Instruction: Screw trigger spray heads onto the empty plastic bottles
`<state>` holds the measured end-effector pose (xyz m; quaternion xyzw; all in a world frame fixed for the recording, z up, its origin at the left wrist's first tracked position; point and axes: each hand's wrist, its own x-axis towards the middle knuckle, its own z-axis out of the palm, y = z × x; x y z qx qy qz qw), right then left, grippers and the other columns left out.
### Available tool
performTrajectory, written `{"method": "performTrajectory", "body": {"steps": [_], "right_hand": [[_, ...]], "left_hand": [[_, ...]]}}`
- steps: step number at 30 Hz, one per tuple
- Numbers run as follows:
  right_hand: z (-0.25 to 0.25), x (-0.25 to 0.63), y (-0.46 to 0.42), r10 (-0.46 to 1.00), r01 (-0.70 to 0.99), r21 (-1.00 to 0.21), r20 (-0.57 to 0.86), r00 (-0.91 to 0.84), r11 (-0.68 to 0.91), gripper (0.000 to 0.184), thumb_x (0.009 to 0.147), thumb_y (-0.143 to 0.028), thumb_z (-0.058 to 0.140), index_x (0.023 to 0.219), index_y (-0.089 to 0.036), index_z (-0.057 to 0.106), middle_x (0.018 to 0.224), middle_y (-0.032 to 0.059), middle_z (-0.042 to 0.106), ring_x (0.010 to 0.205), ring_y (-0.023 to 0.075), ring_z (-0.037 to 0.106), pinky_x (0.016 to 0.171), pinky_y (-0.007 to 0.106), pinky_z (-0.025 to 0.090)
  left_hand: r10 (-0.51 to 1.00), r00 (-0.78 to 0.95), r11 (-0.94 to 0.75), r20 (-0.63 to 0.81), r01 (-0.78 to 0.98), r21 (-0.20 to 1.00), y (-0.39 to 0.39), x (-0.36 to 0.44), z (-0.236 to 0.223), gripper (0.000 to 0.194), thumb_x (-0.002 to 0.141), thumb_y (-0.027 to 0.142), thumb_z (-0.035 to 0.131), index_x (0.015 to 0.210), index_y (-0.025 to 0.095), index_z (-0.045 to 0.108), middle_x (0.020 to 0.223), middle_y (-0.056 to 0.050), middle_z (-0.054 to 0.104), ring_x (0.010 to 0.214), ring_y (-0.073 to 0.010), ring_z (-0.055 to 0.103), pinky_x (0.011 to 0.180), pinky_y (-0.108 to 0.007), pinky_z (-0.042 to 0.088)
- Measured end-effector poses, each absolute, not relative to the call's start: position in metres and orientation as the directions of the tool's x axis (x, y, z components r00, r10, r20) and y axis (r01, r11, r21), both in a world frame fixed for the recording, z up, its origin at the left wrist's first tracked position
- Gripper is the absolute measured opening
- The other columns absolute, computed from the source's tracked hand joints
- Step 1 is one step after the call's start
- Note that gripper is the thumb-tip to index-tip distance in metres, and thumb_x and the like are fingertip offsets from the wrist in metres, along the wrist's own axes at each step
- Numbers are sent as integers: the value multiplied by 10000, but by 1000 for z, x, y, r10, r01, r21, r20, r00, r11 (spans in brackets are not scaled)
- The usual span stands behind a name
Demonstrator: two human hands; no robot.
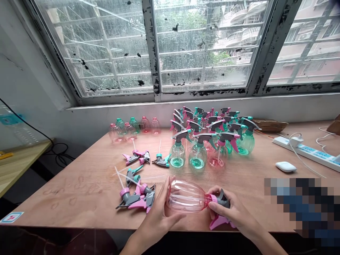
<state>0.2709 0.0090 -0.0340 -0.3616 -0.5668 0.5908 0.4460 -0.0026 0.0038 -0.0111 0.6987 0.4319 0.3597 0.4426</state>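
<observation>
A clear pink spray bottle [187,195] lies on its side in the air above the front of the table. My left hand [159,214] cups its base, fingers behind it and thumb stretched along below. At the neck, my right hand [232,209] is closed on the pink collar of a grey and pink trigger sprayer [221,200], which sits on the bottle's mouth. Its pink trigger points down. Just left of my left hand lies a pile of loose trigger sprayers [136,198] with thin tubes. More loose sprayers [136,157] lie farther back.
Several pink and green bottles without heads [145,124] stand at the back left. A dense group of bottles with sprayers [198,156] fills the back middle. On the right are a white power strip [308,152], a white case [285,167] and a pixelated patch.
</observation>
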Motion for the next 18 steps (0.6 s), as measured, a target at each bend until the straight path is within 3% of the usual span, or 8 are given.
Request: {"method": "performTrajectory", "body": {"steps": [4, 8, 14, 18], "right_hand": [[-35, 271, 9, 938, -128, -991, 87, -336, 47, 371, 898, -484, 807, 971, -163, 637, 691, 25, 709, 618, 214, 651, 573, 267, 507], [-35, 271, 10, 944, -146, -989, 75, -322, 29, 399, 887, -513, 811, 974, -171, 625, 664, 23, 716, 587, 216, 656, 553, 266, 511], [-41, 271, 12, 946, -166, -986, 78, -315, 26, 415, 892, -525, 803, 982, -167, 613, 647, 23, 708, 564, 208, 635, 532, 269, 480], [-43, 269, 12, 945, -156, -987, 85, -316, 36, 425, 869, -528, 824, 975, -170, 621, 665, 20, 706, 578, 209, 634, 540, 265, 480]], "left_hand": [[927, 358, -232, 109, 320, 919, 3, -4, -6, 999, 791, 407, 815, 1589, 262, 231, 1670, -111, 244, 1545, -354, 173, 1274, -507, 145], [917, 387, -199, 96, 235, 951, 3, -5, -5, 981, 835, 395, 777, 1596, 321, 164, 1670, -86, 254, 1500, -343, 314, 1254, -492, 236], [917, 374, -219, 136, 190, 957, 3, -7, -13, 903, 905, 380, 693, 1598, 342, 116, 1698, -47, 164, 1564, -301, 122, 1274, -479, 128], [927, 357, -197, 114, 207, 958, -1, -6, -9, 1156, 745, 359, 860, 1600, 334, 82, 1688, -60, 205, 1558, -345, 116, 1278, -493, 104]]}}
